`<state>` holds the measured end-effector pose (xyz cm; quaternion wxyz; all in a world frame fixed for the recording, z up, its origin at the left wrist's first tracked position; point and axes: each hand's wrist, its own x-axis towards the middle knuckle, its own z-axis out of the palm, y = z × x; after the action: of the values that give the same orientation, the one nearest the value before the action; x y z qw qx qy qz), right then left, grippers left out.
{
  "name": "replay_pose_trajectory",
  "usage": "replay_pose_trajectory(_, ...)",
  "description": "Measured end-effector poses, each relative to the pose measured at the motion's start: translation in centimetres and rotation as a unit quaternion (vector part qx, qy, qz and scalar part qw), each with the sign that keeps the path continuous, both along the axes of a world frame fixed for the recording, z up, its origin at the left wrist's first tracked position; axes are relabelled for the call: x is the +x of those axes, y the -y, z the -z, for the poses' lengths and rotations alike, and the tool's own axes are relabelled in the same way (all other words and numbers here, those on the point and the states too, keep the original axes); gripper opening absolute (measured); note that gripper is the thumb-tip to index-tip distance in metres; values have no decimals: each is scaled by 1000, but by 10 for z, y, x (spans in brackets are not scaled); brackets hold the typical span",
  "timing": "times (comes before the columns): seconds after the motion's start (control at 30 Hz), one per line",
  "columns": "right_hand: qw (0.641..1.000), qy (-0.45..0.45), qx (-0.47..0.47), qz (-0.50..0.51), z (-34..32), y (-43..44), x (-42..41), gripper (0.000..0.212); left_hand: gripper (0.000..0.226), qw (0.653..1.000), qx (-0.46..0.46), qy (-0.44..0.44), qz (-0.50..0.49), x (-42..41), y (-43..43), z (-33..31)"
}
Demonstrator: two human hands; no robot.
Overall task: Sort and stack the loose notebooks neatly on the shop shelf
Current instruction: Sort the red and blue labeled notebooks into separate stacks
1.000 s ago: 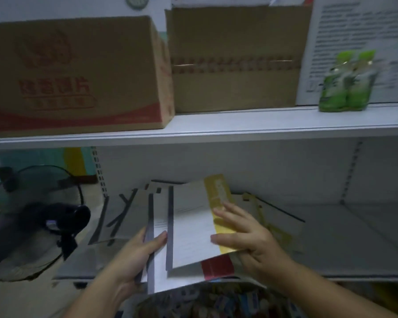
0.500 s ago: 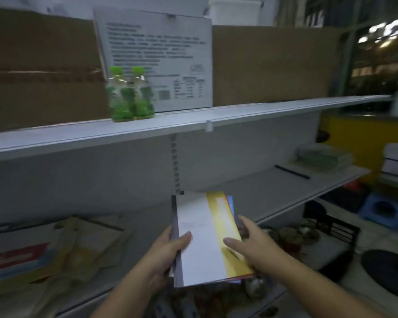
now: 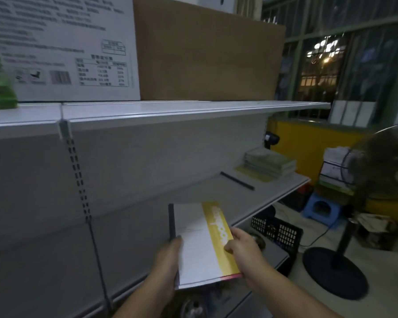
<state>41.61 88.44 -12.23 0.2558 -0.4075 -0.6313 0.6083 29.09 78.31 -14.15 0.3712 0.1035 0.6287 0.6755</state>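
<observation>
Small bundle of notebooks [image 3: 200,246] held flat between both hands, low centre of view, over the front part of the middle shelf [image 3: 136,226] — cannot tell if touching it. At 9 o'clock of the bundle, left hand [image 3: 168,260]: fingers underneath, thumb curled over the dark spine edge. At 3 o'clock, right hand [image 3: 245,253]: thumb pressed on the yellow cover strip, fingers wrapped under the long edge. Both clamped on the bundle, neither free.

Handling, as a judgement: thin soft-cover books, light, floppy if taken by one corner, smooth covers likely to slide on each other. Red edge peeking out at the 5 o'clock corner suggests the lower books sit offset from the top one. Best hold looks like the present one: both long edges, support under the middle. Squeeze edges inward to square up before setting down.

At 1 o'clock from the bundle, a neat stack [image 3: 270,161] of greenish books at the far right end of the same shelf, well apart, with a dark strip [image 3: 237,180] lying between. Probable drop target there or just beside it — a guess only. Keep the bundle level in transit, lower books could slip out
</observation>
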Motion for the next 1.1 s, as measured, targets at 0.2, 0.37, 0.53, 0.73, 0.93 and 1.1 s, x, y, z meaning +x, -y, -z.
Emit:
replay_pose_trajectory(0.2,998,50,20,27,6,-90,-20,43,24,992,-36,-107,57,-25,-85,-6)
replay_pose_trajectory(0.37,993,78,85,10,-7,-161,-38,39,57,965,-74,-184,171,-47,-150,7)
replay_pose_trajectory(0.53,981,160,112,-22,1,-225,-60,28,102,913,-157,-311,213,-49,-195,12)
replay_pose_trajectory(0.73,950,222,186,-118,5,-305,-89,50,85,875,-177,-427,141,-55,-255,14)
replay_pose_trajectory(0.93,923,233,242,-188,31,-355,-102,56,23,853,-135,-502,52,-49,-278,26)
replay_pose_trajectory(1.1,924,169,272,-209,51,-369,-102,56,43,831,-212,-513,43,-56,-283,33)
